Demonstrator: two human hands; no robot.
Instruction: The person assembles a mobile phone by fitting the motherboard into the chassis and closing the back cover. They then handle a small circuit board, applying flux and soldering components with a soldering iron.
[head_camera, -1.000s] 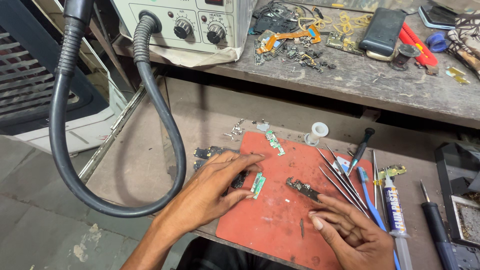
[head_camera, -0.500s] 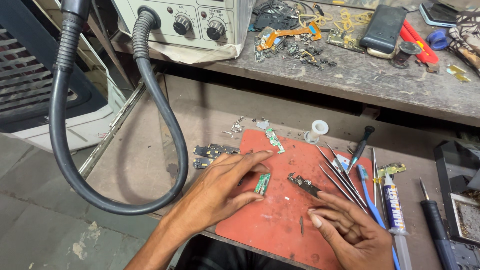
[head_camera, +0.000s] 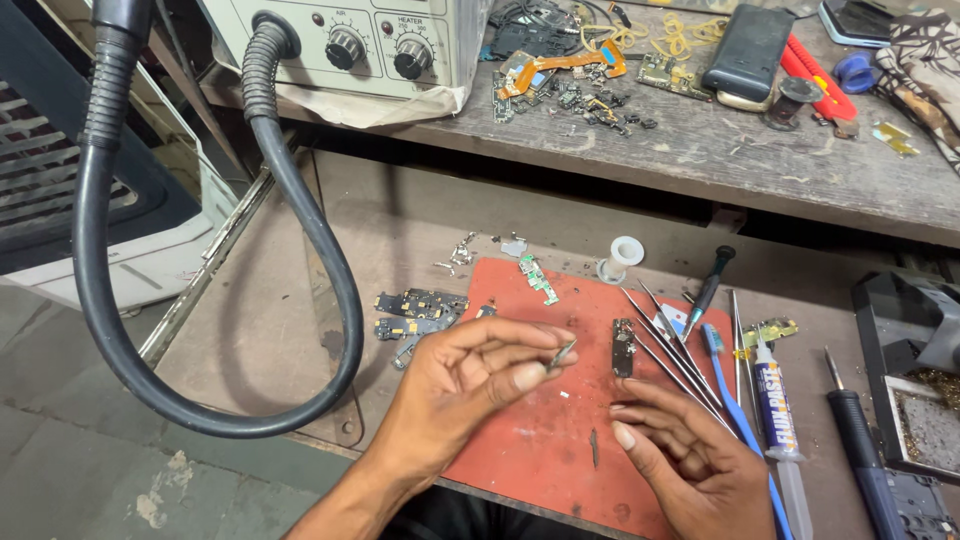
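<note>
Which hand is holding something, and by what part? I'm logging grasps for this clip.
The left hand pinches a small circuit-board piece at its lower end between thumb and fingertips. The right hand holds nothing.

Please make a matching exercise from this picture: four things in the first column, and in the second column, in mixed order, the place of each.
1. small green board
2. dark board
3. white spool
4. syringe tube

a. beyond the red mat's far edge
b. lying on the mat, near the tweezers
c. pinched in the left hand
d. off the mat, on the right hand's side

Pairs: 1-c, 2-b, 3-a, 4-d
</note>
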